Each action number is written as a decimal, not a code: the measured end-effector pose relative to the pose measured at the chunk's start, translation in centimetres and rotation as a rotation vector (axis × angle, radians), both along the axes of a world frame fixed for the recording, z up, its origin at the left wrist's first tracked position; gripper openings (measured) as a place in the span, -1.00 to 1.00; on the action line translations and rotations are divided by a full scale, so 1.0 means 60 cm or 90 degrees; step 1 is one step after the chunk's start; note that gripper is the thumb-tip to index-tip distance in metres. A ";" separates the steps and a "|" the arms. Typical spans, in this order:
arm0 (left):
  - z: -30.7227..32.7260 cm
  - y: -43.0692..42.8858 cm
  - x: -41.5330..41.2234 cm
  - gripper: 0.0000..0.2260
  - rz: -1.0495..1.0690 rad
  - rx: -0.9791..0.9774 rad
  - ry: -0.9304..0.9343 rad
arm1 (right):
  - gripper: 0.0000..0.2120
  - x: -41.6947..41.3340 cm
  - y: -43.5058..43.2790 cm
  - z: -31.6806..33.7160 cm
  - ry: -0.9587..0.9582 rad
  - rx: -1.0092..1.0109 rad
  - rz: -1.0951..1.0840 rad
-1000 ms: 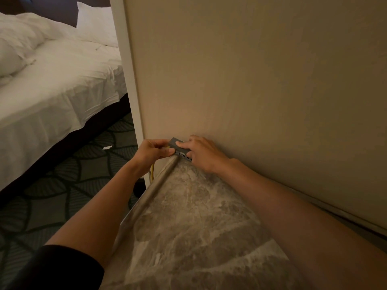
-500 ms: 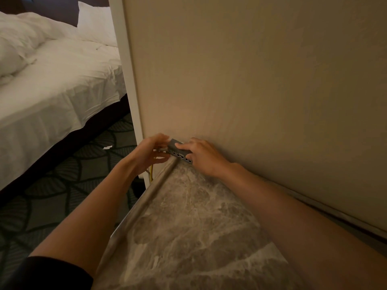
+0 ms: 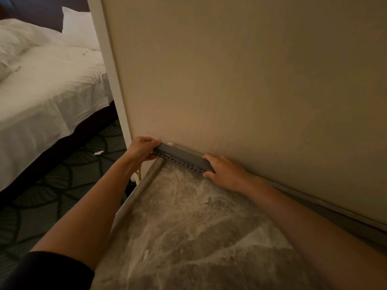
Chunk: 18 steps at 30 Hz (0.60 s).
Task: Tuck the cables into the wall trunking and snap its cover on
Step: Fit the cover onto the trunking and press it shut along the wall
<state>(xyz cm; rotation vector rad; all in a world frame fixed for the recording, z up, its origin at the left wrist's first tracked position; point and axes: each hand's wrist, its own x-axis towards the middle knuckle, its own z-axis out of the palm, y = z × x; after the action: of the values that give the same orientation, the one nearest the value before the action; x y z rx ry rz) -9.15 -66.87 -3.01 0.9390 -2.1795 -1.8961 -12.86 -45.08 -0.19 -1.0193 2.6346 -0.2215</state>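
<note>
Beige wall (image 3: 230, 80) fills most of the view. White bed (image 3: 41, 91) far left, dark patterned carpet (image 3: 62, 185) below it. Marble countertop (image 3: 188, 227) runs up to the wall base.

Trunking (image 3: 182, 159): short dark grey length with a slotted front side, lying along the wall at the back left corner of the countertop. The smooth grey top face looks like the cover; can't tell if it is fully seated.

Left hand (image 3: 142, 149) grasps the left end, fingers curled over it. Right hand (image 3: 224, 172) grasps the right end, fingers on top, thumb at the front.

Yellow cable (image 3: 138, 174) shows just below the left wrist, hanging off the counter edge, outside the trunking. No cables visible inside; the interior is hidden.

Step in hand, as I judge it: pressing or aligning the cover.

To do it well:
- keep one hand at each end so the piece stays level against the wall
- check no cable loop sits under the lip
- press from one end along to the other, not both at once
- route the yellow cable through a slot first, or it may get pinched
</note>
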 end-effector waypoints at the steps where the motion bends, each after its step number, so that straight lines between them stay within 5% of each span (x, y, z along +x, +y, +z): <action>1: 0.002 0.001 0.002 -0.88 0.001 -0.005 0.005 | -0.57 0.003 0.011 0.000 0.009 0.008 -0.002; 13: 0.004 0.031 -0.002 -0.80 0.073 0.001 -0.002 | -0.53 0.008 0.030 -0.019 0.010 -0.084 -0.083; 18: -0.001 0.041 0.003 -0.82 0.095 -0.128 -0.015 | -0.52 0.011 0.035 -0.024 -0.002 -0.089 -0.080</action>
<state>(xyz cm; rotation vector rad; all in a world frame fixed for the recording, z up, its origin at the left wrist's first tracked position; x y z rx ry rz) -8.98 -64.43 -3.08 1.0564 -2.1946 -1.5752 -12.18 -42.97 -1.62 -0.8933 2.7148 -0.4412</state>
